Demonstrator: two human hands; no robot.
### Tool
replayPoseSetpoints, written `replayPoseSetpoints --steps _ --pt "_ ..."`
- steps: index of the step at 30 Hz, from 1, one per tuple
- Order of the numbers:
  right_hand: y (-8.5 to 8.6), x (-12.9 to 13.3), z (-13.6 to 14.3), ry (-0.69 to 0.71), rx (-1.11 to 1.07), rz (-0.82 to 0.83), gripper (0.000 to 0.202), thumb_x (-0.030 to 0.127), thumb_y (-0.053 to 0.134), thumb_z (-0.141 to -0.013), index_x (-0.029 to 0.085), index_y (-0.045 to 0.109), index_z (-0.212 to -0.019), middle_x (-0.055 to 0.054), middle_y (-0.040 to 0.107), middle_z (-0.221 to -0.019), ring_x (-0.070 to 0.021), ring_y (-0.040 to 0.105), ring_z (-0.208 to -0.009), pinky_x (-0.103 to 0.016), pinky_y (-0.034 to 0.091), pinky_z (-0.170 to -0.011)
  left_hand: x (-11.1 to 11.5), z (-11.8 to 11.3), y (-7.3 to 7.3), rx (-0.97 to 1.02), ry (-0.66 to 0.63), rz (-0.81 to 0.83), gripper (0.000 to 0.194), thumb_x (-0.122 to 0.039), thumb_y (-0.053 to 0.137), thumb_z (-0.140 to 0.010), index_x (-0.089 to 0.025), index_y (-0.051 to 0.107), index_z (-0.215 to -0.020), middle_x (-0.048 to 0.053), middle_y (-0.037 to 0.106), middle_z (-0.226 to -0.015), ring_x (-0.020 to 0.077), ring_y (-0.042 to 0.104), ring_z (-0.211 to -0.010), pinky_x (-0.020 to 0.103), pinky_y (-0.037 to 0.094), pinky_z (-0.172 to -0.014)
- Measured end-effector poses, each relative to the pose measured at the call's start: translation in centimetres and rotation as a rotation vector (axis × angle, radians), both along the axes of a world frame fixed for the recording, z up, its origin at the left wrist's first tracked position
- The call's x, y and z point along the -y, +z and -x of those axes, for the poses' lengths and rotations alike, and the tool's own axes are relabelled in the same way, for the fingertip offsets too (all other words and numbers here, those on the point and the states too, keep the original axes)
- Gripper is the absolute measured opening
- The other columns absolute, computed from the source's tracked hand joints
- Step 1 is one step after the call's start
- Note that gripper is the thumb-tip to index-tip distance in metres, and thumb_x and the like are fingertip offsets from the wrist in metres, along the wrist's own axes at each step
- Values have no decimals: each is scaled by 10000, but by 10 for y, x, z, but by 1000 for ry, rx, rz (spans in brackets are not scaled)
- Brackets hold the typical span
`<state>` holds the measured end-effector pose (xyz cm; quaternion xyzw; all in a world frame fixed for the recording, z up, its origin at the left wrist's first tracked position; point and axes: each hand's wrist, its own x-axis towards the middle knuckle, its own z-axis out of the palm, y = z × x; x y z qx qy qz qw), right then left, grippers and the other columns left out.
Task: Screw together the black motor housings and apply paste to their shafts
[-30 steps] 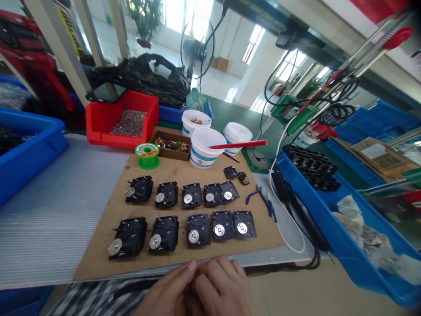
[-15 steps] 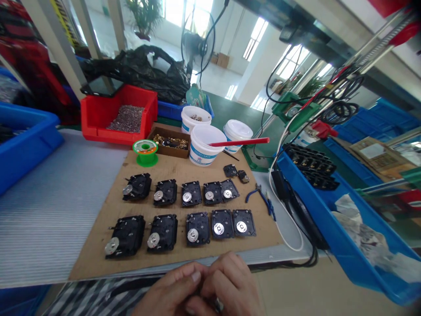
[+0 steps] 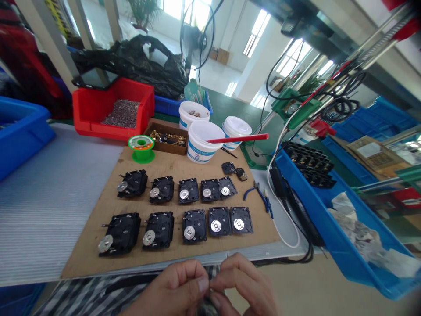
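My left hand (image 3: 179, 287) and my right hand (image 3: 245, 285) meet low in the view, in front of the table edge. Their fingers are pinched together around a small dark object (image 3: 208, 306), mostly hidden and blurred, so I cannot make out what it is. Beyond them, several black square modules with silver discs lie in two rows on a cardboard sheet (image 3: 88, 259). The nearest to my hands is a module in the front row (image 3: 194, 221). Blue-handled pliers (image 3: 259, 193) lie right of the rows, near two small black parts (image 3: 228, 167).
Behind the rows stand a green solder spool (image 3: 141, 149), a red bin (image 3: 113, 109) of small metal parts, a cardboard box (image 3: 166, 138) and white tubs (image 3: 204, 142), one with a red stick. Blue bins (image 3: 329, 219) flank both sides; a white cable (image 3: 279, 235) curves at right.
My hands have moved slightly apart, the right one to the right, and the dark object between them shows more. The table scene has shifted slightly left and up in view.
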<state>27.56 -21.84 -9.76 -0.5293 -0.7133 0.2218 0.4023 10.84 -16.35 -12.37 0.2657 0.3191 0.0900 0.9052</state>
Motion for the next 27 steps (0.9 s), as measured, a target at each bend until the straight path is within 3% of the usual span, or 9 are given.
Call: replayPoseSetpoints --steps 2,4,7,9,11,13,18,27 --pt "11 -3 -9 17 58 26 106 101 596 -837 205 616 -836 18 576 -728 -90 588 -632 -156 451 -573 -6 -6 4 -68 -25 -163 394 -555 660 -749 -199 496 -715 -100 350 -518 74 245 -464 203 189 -464" --pt "17 -10 -19 -9 83 68 121 95 572 -827 201 594 -773 23 562 -691 -91 565 -612 -161 429 -551 -14 -13 11 -127 -56 -441 319 -498 545 -828 -188 553 -750 -45 496 -598 115 442 -559 222 352 -557" --pt "14 -25 -38 -84 185 138 146 121 534 -858 196 570 -738 3 557 -705 -123 554 -651 -206 411 -570 -25 -26 23 -345 -203 -960 355 -331 401 -915 -177 629 -1141 100 700 -960 251 629 -919 381 458 -840" --pt "7 -36 -50 -89 300 173 145 132 511 -869 188 577 -752 -21 557 -746 -151 556 -696 -241 409 -598 -30 -34 26 -571 -407 -1205 489 -261 360 -939 -187 448 -1414 175 717 -1070 331 662 -988 496 473 -865" --pt "1 -45 -58 -41 403 235 138 129 502 -864 180 593 -774 -40 563 -795 -174 563 -737 -267 416 -629 -32 -40 24 -727 -570 -1331 557 -230 356 -945 -173 312 -1496 204 741 -1012 369 703 -911 536 516 -787" --pt "-3 -52 -62 1 474 296 127 116 516 -851 180 605 -786 -45 567 -825 -184 569 -759 -277 419 -647 -31 -44 19 -776 -634 -1404 570 -212 371 -942 -166 290 -1505 193 760 -935 365 727 -827 519 549 -719" --pt "3 -60 -61 71 531 349 132 82 553 -821 188 603 -761 -19 567 -811 -158 578 -731 -246 413 -627 -29 -44 14 -807 -646 -1463 608 -147 414 -910 -153 282 -1504 197 766 -872 335 740 -766 455 572 -672" --pt "7 -63 -57 79 597 341 158 65 560 -817 198 612 -750 -3 592 -799 -146 612 -715 -222 431 -607 -31 -42 15 -744 -451 -1373 594 -155 458 -858 -161 408 -1450 231 753 -777 363 724 -678 476 555 -624"
